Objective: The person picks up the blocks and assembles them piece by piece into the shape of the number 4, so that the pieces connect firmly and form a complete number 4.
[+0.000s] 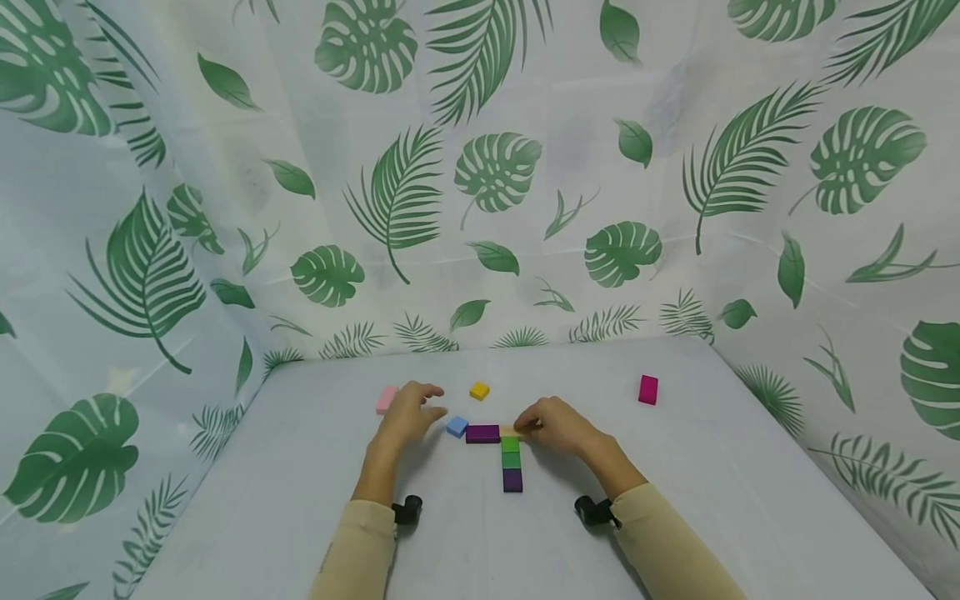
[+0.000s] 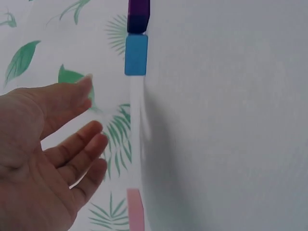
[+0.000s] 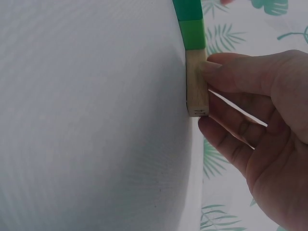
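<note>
My right hand (image 1: 561, 427) pinches a plain wooden block (image 3: 196, 84) on the table, thumb on its side and fingers around its far part; a printed number shows on its end. The wooden block lies against a light green block (image 3: 193, 34), which continues into a darker green block (image 1: 511, 460) and a dark purple block (image 1: 512, 481) in a row toward me. Left of the wood sits a long purple block (image 1: 482, 433). My left hand (image 1: 407, 417), fingers apart and loosely bent, holds nothing beside a blue block (image 1: 457, 427) and a pink block (image 1: 386, 400).
A yellow block (image 1: 479, 391) lies beyond the purple one. Far to the right is a magenta block (image 1: 648, 390). The pale table (image 1: 285, 500) meets a leaf-patterned curtain (image 1: 555, 225) at the back and sides. Each wrist wears a small black camera.
</note>
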Demonstrator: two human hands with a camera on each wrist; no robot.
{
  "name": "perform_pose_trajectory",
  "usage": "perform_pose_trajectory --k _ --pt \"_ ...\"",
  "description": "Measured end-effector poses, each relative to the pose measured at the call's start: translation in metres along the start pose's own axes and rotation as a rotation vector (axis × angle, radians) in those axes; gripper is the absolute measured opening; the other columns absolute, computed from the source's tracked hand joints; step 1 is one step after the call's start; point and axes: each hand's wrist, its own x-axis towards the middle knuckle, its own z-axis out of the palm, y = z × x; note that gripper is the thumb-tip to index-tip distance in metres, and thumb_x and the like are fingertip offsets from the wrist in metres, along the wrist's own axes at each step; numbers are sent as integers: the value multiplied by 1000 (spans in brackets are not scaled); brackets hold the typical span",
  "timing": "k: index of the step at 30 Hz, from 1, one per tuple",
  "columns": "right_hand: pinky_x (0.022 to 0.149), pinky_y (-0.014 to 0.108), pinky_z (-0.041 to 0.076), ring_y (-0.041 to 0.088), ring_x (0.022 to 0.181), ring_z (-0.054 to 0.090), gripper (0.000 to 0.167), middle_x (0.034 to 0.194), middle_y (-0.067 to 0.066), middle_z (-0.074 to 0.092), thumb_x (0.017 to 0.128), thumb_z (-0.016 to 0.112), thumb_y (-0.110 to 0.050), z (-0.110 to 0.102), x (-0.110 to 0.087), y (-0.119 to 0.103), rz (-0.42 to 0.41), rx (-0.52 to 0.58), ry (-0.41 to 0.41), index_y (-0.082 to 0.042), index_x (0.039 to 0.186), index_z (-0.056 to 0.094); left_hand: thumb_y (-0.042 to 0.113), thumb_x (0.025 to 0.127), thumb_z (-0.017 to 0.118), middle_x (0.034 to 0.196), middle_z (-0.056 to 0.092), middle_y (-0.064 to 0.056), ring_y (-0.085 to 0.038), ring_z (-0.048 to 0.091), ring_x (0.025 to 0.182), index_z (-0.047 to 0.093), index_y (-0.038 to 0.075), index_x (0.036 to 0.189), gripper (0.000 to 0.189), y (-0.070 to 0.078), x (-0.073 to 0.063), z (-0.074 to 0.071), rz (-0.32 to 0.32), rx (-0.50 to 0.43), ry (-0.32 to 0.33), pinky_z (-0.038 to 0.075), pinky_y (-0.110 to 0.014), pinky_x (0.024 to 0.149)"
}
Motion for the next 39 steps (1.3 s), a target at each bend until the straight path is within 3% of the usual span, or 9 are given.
perform_pose_trajectory --k 5,9,20,28,35,39 --pt "95 45 58 23 107 72 21 107 2 79 93 71 4 0 -1 0 -1 1 -1 -7 108 82 31 99 73 144 58 -19 -38 55 135 56 8 148 56 -8 1 -6 2 -7 104 46 -55 110" --pt "95 46 58 23 107 71 22 107 2 79 93 71 4 0 -1 1 -6 4 0 -8 108 82 33 99 72 153 52 -20 -41 46 144 51 7 152 62 -14 1 -10 -18 0 145 37 -57 118" --pt "94 44 58 22 106 71 22 107 2 79 93 71 4 0 0 1 -7 9 2 -8 107 82 24 104 63 161 37 -31 -49 32 151 46 -1 153 58 -40 3 -16 -93 -2 77 26 -62 123" --pt "94 44 58 22 106 71 22 107 2 79 93 70 5 -1 -1 0 -11 11 2 -7 107 82 24 103 63 159 37 -35 -54 36 147 51 -2 149 55 -54 7 -18 -127 83 100 28 -67 119" --pt "95 45 58 24 108 71 22 107 2 79 92 71 5 -2 -1 0 -22 4 4 -7 107 82 16 99 66 142 60 -28 -49 55 134 58 -2 143 49 -54 3 -18 -164 133 143 43 -65 108" --pt "95 46 58 25 108 72 21 106 3 79 92 72 4 -2 -1 -1 -35 -5 8 -6 107 82 11 97 67 136 64 -27 -48 58 130 60 -2 142 47 -51 1 -19 -192 118 160 46 -61 107"
